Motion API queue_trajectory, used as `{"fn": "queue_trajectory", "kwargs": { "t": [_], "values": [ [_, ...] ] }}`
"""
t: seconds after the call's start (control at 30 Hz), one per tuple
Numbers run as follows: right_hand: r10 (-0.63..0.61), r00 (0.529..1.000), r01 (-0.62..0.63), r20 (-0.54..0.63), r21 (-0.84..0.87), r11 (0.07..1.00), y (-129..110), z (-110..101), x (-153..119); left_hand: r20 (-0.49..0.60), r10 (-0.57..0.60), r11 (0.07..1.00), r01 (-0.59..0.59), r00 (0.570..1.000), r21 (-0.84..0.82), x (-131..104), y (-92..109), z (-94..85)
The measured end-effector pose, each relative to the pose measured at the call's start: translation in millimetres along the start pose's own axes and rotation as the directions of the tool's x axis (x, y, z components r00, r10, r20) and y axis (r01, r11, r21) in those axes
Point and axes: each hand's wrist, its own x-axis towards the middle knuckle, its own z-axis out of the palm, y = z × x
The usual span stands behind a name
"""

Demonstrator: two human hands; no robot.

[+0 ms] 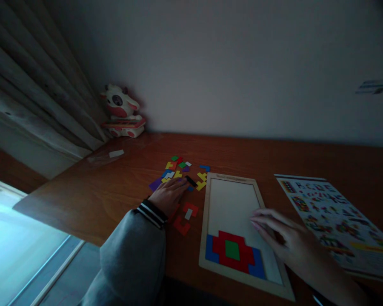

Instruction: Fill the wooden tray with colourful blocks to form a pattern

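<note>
Picking among the loose pieces [178, 174] left of the board [230, 204] seems in hand, the left hand [168, 195] over them, its grip unclear; the right hand [285, 233], fingertips together, is over the board's right side; lifting a flat piece calls for a light edge pinch.

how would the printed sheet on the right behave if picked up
The printed sheet looks thin and flat, so it would probably bend or sag when lifted by one edge. Lying flush against the table, it may be fiddly to get fingertips under.

Well beyond the left hand [169, 196] sits a cow toy [121, 111]; nearer lies a white strip [116, 153], with curtains [35, 80] farther left.
</note>
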Motion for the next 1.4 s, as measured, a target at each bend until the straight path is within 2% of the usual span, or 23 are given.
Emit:
{"fn": "queue_trajectory", "kwargs": {
  "t": [0.17, 0.37, 0.63, 0.8, 0.97, 1.07, 1.17, 1.3, 1.4],
  "values": [
    [0.011, 1.0, -0.011, 0.023, 0.0, 1.0, 1.7, 2.8, 0.1, -0.005, 0.016, 1.0, -0.016, 1.0, 0.001, 3.2, 2.7, 6.2],
    [0.029, 0.999, -0.029, -0.02, 0.007, 1.0, 2.6, 3.3, -3.8, -0.115, 0.148, 0.988, -0.151, 0.982, -0.024, 1.2, 0.1, 3.2],
    [0.012, 0.995, -0.014, -0.097, -0.018, 1.0, 4.9, 5.0, -8.1, -0.178, 0.202, 0.979, -0.203, 0.963, 0.014, -3.9, -0.1, 5.2],
    [0.009, 0.992, -0.015, -0.129, -0.042, 0.999, 5.0, 3.2, -9.2, -0.239, 0.147, 0.983, -0.168, 0.96, -0.069, -0.4, 1.6, 1.6],
    [-0.004, 0.989, -0.003, -0.145, -0.047, 0.999, 5.1, 4.5, -9.3, -0.221, 0.062, 0.99, -0.089, 0.973, -0.114, 0.7, 6.7, -0.8],
    [-0.011, 0.99, 0.003, -0.144, -0.052, 0.999, 5.9, 6.2, -9.5, -0.223, 0.049, 0.991, -0.076, 0.973, -0.112, 0.0, 9.8, -1.3],
    [0.006, 0.991, -0.012, -0.135, -0.045, 0.999, 5.9, 7.6, -9.6, -0.231, 0.105, 0.986, -0.132, 0.967, -0.104, -0.5, 12.7, -1.6],
    [0.033, 0.995, -0.037, -0.094, -0.037, 0.999, 4.2, 7.6, -8.9, -0.184, 0.198, 0.971, -0.219, 0.963, -0.1, -0.8, 14.8, -2.4],
    [0.029, 0.995, -0.033, -0.091, -0.038, 0.999, 3.2, 7.2, -8.4, -0.166, 0.227, 0.964, -0.246, 0.96, -0.102, -0.6, 15.2, -3.9]
  ]
}}
